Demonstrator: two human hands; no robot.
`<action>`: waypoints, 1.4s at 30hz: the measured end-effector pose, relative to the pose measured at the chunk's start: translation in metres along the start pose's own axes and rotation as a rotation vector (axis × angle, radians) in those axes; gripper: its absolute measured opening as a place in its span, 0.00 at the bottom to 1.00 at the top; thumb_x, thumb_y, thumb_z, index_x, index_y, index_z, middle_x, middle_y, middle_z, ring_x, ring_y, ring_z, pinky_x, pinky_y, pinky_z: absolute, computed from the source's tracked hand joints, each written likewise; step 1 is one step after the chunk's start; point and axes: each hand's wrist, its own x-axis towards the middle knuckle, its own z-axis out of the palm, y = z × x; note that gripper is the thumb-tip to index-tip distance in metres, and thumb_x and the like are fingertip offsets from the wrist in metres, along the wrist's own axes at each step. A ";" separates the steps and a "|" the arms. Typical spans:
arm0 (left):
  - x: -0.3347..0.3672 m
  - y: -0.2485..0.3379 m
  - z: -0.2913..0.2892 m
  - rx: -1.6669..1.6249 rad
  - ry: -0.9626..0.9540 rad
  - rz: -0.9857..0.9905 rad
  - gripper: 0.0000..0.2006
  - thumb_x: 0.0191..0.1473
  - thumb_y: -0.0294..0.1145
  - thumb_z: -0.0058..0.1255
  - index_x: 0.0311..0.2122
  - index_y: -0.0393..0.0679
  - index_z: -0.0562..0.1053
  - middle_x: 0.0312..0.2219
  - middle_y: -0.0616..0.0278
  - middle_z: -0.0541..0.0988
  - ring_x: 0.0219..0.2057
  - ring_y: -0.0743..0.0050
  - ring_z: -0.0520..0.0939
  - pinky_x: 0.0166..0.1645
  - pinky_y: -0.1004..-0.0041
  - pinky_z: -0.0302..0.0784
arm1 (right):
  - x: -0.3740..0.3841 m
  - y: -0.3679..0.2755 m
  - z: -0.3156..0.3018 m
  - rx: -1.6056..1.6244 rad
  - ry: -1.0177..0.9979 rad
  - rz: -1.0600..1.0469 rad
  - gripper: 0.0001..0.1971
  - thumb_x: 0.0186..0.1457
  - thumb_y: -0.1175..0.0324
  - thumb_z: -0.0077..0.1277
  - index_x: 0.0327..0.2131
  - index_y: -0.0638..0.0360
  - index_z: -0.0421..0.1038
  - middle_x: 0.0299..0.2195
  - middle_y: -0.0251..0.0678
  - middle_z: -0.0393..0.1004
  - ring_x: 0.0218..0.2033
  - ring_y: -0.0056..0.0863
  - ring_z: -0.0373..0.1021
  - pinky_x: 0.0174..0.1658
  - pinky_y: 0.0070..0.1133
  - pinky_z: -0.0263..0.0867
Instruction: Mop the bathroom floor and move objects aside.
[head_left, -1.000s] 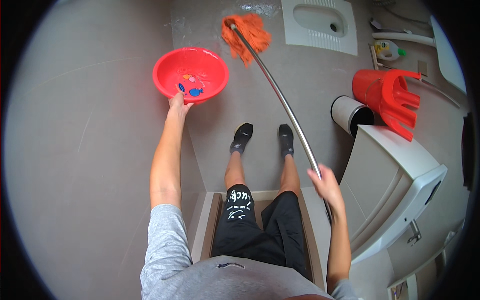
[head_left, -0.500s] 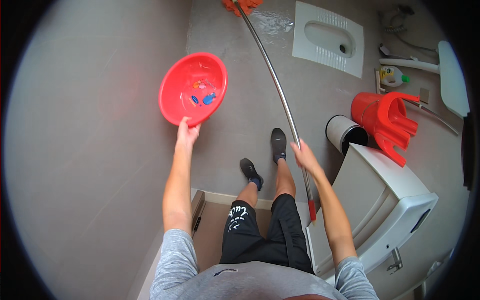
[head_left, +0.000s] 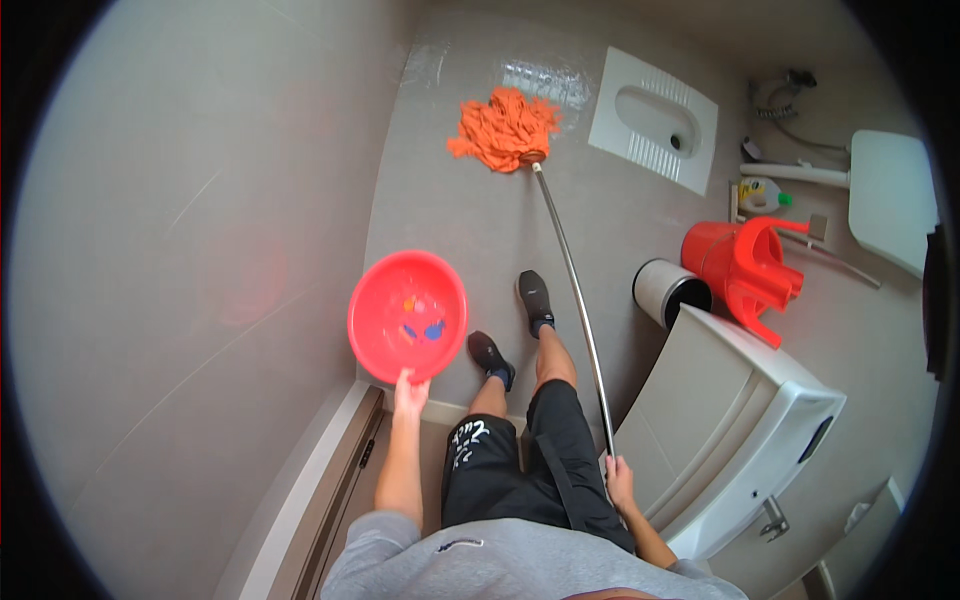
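Note:
My left hand (head_left: 411, 392) grips the near rim of a round red basin (head_left: 375, 290), holding it out to the left of my feet. Several small coloured pieces (head_left: 433, 330), blue and orange among them, lie on the basin's bottom; their kind is too small to tell. Low at my right side, my right hand (head_left: 620, 483) is closed round the metal handle of a mop (head_left: 572, 262). Its orange mop head (head_left: 508, 130) rests spread on the grey floor ahead of me, beside a wet, shiny patch (head_left: 545, 82).
A white squat toilet (head_left: 610, 135) is set in the floor ahead right. Along the right stand a trash bin (head_left: 658, 292), a red bucket (head_left: 705, 250) with a red plastic stool (head_left: 765, 270), a cleaner bottle (head_left: 760, 195) and a white washbasin cabinet (head_left: 690, 400). A wall rises at left.
The mop has been drawn back toward me, its head now fully in view. My right hand has moved lower and nearer my body. The basin has come closer to me.

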 end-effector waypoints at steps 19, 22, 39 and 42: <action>0.139 0.037 0.260 0.310 0.053 0.000 0.18 0.61 0.38 0.40 0.54 0.45 0.65 0.51 0.54 0.73 0.50 0.49 0.75 0.53 0.33 0.66 | 0.323 -0.438 -0.095 0.436 -0.317 -0.441 0.15 0.59 0.57 0.48 0.33 0.61 0.62 0.19 0.42 0.67 0.19 0.30 0.67 0.22 0.28 0.62; 0.142 0.081 0.384 0.268 0.056 0.106 0.13 0.61 0.34 0.40 0.48 0.45 0.70 0.46 0.57 0.77 0.46 0.59 0.79 0.45 0.48 0.79 | 0.311 -0.455 -0.112 0.550 -0.535 -0.330 0.14 0.59 0.60 0.47 0.35 0.60 0.60 0.17 0.36 0.63 0.18 0.21 0.64 0.20 0.22 0.60; 0.091 0.073 0.242 -0.067 -0.192 0.039 0.22 0.51 0.21 0.44 0.54 0.37 0.63 0.50 0.50 0.71 0.52 0.52 0.73 0.56 0.44 0.69 | 0.030 -0.132 -0.095 -0.374 -0.103 -0.409 0.10 0.59 0.69 0.46 0.36 0.62 0.56 0.17 0.51 0.68 0.20 0.51 0.70 0.22 0.36 0.64; 0.087 0.029 0.119 -0.137 -0.050 0.024 0.18 0.52 0.23 0.45 0.50 0.38 0.65 0.49 0.52 0.72 0.50 0.56 0.74 0.57 0.48 0.69 | 0.005 -0.107 -0.101 -0.473 -0.057 -0.345 0.10 0.59 0.69 0.47 0.36 0.63 0.57 0.19 0.54 0.69 0.24 0.55 0.70 0.27 0.37 0.65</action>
